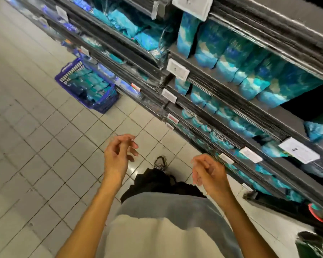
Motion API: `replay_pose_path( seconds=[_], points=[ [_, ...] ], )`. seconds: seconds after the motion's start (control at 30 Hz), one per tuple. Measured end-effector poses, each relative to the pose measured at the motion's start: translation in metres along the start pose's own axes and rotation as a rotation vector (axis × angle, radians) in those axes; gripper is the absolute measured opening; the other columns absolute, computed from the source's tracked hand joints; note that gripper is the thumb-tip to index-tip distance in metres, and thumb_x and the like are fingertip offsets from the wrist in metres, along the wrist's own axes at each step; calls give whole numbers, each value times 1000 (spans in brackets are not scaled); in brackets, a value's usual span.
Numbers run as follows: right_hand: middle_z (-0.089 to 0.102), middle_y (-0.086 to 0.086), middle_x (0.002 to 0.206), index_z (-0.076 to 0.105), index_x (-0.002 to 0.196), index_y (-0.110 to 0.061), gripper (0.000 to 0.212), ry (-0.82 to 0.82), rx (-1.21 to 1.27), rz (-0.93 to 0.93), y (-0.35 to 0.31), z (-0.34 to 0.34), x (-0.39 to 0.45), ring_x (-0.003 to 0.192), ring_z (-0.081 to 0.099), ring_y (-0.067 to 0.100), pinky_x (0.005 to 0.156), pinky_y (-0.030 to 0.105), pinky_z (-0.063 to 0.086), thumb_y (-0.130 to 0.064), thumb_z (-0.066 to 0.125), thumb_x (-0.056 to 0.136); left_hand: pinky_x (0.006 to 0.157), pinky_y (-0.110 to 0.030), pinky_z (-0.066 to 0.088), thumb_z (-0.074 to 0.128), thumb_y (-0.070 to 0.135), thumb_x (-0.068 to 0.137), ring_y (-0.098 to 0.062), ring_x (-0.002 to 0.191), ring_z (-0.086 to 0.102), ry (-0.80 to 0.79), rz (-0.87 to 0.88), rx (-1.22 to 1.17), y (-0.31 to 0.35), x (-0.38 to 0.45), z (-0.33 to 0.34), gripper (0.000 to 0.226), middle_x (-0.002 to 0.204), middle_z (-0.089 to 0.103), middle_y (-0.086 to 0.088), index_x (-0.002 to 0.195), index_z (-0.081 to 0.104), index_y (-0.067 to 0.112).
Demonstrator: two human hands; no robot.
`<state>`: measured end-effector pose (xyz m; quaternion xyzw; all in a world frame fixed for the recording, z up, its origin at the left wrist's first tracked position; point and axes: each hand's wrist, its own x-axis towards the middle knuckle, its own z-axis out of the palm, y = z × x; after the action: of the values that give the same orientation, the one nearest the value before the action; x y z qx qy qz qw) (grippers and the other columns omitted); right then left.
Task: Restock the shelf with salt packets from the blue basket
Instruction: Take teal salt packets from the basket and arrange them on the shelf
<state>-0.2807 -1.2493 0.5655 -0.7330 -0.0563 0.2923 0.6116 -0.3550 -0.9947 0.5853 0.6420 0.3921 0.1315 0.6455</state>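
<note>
Blue basket: sits on the floor tiles (45, 146) up ahead and to the left, tucked right against the foot of the shelf (231, 101). Basket (86, 84) looks pretty full of teal packets (93, 84), so plenty left to move.

Direction from hands: forward-left, well apart from both. Nobody's reaching it from here without walking over and bending down.

Long axis: basket runs roughly along the shelf front, one short end facing this way.

Nearer hand: left hand (117, 155), I'd say, since the basket is on that side. Right hand (209, 172) is the one closer to the shelf, just beside its lower edge.

Left hand state: empty, fingers loosely curled, hanging mid-air over the tiles.

Right hand state: also empty, fingers loosely bent, holding nothing.

Shelf: rows of teal packets standing upright on several levels, with a dark gap at the right end of the upper row. Probably where the next ones go, but that's my guess.

Next move, imo: step forward-left, then grab packets with the left hand first.
</note>
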Motion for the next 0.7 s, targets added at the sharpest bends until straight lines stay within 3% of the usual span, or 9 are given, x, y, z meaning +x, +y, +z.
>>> replay_pose_path(
  seconds=[0.1, 0.37, 0.57, 0.7],
  points=[
    [63, 2, 59, 63, 83, -29, 14, -87, -95, 17, 1, 26, 16, 51, 58, 15, 53, 20, 47, -36, 57, 94, 51, -26, 48, 40, 11, 107, -16, 62, 62, 127, -97, -52, -21, -17, -29, 31, 76, 69, -2, 91, 67, 12],
    [60, 4, 55, 66, 82, -27, 13, -310, -130, 1, -32, 134, 82, 47, 55, 15, 45, 21, 43, -37, 61, 89, 53, -31, 47, 48, 19, 106, -17, 62, 62, 462, -262, -146, -76, -45, -128, 27, 79, 69, -7, 89, 69, 14],
    [62, 4, 58, 68, 81, -27, 11, -432, -197, 41, -75, 247, 134, 50, 61, 19, 42, 24, 43, -35, 61, 81, 55, -31, 47, 45, 20, 107, -18, 65, 63, 569, -293, -181, -90, -27, -202, 31, 80, 71, -4, 89, 70, 19],
    [63, 3, 59, 67, 84, -21, 9, -429, -301, 65, -90, 318, 166, 51, 61, 16, 44, 27, 42, -25, 62, 91, 55, -26, 51, 46, 20, 107, -13, 67, 66, 541, -343, -211, -82, 11, -265, 25, 85, 73, -4, 99, 70, 15]
  ],
)
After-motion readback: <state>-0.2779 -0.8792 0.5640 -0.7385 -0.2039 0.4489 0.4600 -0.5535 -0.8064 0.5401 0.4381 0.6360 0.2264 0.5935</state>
